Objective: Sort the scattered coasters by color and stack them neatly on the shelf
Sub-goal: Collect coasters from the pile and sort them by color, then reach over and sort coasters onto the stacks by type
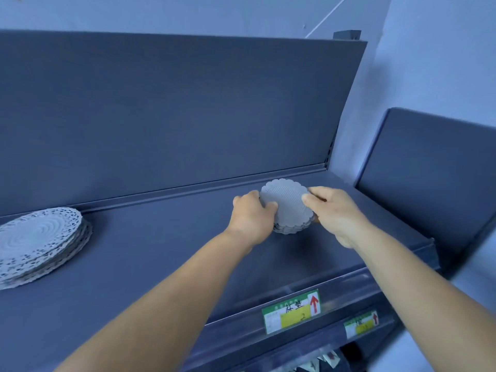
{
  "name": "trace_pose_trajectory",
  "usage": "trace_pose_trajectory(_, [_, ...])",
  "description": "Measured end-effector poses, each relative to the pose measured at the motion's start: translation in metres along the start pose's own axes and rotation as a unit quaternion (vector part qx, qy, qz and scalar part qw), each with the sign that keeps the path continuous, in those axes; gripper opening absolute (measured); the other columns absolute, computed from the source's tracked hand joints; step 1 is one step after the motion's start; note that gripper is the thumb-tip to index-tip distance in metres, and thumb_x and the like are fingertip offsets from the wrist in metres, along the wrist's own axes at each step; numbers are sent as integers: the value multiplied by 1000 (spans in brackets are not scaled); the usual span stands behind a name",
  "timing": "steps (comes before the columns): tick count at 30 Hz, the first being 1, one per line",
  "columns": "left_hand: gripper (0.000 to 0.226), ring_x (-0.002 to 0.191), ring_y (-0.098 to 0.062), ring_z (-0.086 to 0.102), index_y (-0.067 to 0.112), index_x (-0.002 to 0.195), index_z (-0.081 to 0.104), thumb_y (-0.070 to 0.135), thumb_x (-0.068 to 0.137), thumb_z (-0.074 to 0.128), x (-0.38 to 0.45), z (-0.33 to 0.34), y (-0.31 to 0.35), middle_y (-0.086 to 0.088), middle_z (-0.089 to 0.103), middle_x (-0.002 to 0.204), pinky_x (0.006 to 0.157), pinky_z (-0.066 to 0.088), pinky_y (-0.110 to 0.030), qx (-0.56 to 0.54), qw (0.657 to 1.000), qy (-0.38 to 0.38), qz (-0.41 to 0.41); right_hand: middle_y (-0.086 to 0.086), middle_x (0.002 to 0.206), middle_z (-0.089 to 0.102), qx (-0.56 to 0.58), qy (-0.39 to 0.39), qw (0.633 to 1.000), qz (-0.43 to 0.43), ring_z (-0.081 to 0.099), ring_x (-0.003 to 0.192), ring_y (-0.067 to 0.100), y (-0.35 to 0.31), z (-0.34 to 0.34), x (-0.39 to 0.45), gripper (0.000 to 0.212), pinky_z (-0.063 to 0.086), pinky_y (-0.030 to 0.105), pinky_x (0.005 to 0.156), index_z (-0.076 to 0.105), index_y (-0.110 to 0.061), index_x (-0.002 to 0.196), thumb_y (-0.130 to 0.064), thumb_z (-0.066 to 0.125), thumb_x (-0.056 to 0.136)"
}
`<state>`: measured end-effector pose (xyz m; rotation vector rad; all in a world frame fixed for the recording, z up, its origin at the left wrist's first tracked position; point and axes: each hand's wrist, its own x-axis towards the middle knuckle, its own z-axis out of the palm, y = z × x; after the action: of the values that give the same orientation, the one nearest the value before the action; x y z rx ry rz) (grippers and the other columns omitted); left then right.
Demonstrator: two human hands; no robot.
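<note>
a: what's sitting nearest, along the front edge of the shelf [166, 259]?

b: a clear plastic rail is running along that edge, and a green and yellow price label [292, 311] with a red arrow and handwriting is showing in it. a second label [362, 324] is sitting on the front edge of the lower tier, toward the right. below that, some pale packets are peeking out, too dim to identify.

a: and the shelf surface itself?

b: it's looking like flat, matte, dark grey metal, smooth and bare between the things on it. two bare forearms are reaching across it from the front edge.

a: what are the hands doing?

b: the left hand [251, 216] and the right hand [334, 213] are both clamping the stack of coasters [288, 208], one on each side, thumbs lying on the top coaster and fingers curling round the rim. the stack is resting toward the back right of the shelf, just short of the rear lip.

a: what are the coasters like?

b: grey, round, thin, with scalloped edges and a fine ribbed weave.

a: anything else on it?

b: at the left edge, a pile of larger mats [37, 242] is lying, round, grey, lacy and perforated at the rim.

a: and behind?

b: a dark matte back panel [174, 116] is rising from the rear edge, with a pale wall [429, 63] showing beyond.
</note>
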<state>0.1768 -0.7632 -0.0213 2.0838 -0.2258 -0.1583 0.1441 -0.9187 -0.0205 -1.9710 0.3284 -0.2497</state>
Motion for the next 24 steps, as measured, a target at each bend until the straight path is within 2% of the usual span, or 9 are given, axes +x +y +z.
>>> trace_pose_trajectory(3, [16,57,-18,37,9,89,50,24,92,44,12,14,4,-20,48,102,47,29,-24,33,999,-16,-38,0,126,56,-48,1,999,26,53,116,22,9,-5,11,44,43,38,103,48,-16,136,-27,51,94])
trace_pose_trajectory(8, [27,54,-17,37,0,105,53,24,93,45,28,27,8,-24,52,126,46,28,-23,42,997,-19,-59,23,123,57,-103,12,994,27,51,117,40,14,-7,24,35,42,51,101,53,5,117,-21,46,94])
trace_pose_trajectory(10, [24,54,-17,39,4,103,54,24,94,45,31,29,8,-22,50,132,47,29,-23,60,996,-25,-67,21,118,62,-130,8,991,29,56,110,39,17,-6,29,36,43,50,98,52,4,117,-22,44,95])
trace_pose_trajectory(12, [19,56,-18,42,10,88,51,25,96,44,33,31,8,-20,50,132,49,31,-22,89,993,-31,-76,15,97,64,-163,-3,986,25,57,86,29,22,-4,33,36,47,45,89,55,2,114,-25,41,95])
trace_pose_trajectory(14, [22,72,-24,53,11,81,46,27,96,43,35,32,6,-18,49,130,55,36,-25,126,988,-33,-79,14,90,58,-195,-8,980,27,47,79,24,25,-1,36,35,45,37,74,56,2,108,-25,38,96])
trace_pose_trajectory(17, [24,113,-32,47,9,100,49,32,96,45,34,33,8,-14,38,132,69,39,-32,184,980,-18,-72,11,94,49,-249,-13,968,36,48,83,29,27,0,38,33,39,32,68,54,-3,85,-27,35,97])
trace_pose_trajectory(18, [29,117,-31,42,9,114,49,32,96,45,34,33,9,-13,33,133,72,38,-32,197,979,-10,-58,11,100,49,-264,-17,964,38,49,87,30,28,1,39,34,40,32,70,53,-6,82,-30,33,98])
trace_pose_trajectory(20, [35,117,-29,36,12,128,45,30,98,43,32,34,8,-11,31,132,75,37,-31,224,974,-5,-27,14,121,46,-302,-32,952,39,47,107,33,28,1,41,38,42,34,85,58,-7,97,-32,29,99])
trace_pose_trajectory(24, [27,108,-27,35,10,119,49,24,100,36,32,35,4,-12,40,123,80,42,-33,295,955,-21,14,12,139,39,-362,-46,930,30,35,125,33,23,0,38,42,34,36,98,53,-10,120,-33,23,100])
